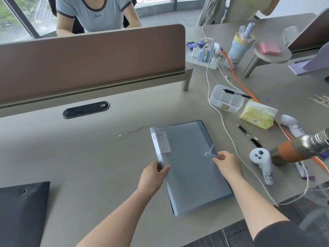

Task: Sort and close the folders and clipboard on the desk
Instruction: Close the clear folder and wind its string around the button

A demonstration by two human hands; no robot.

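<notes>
A blue-grey plastic folder (188, 164) lies closed on the beige desk (80, 157), with a white "20" label near its spine. My left hand (154, 177) grips the folder's left spine edge. My right hand (227, 162) pinches the thin elastic cord (212, 154) that runs from the button on the cover at the folder's right side. A dark folder or clipboard (21, 211) with a small button lies at the lower left, partly cut off by the frame.
To the right lie a white controller (261, 164), black pens (249, 135), a tissue pack (258, 114), a clear box (226, 100), white cables and a metal bottle (299, 150). A brown divider (89, 59) stands behind, with a person seated beyond it.
</notes>
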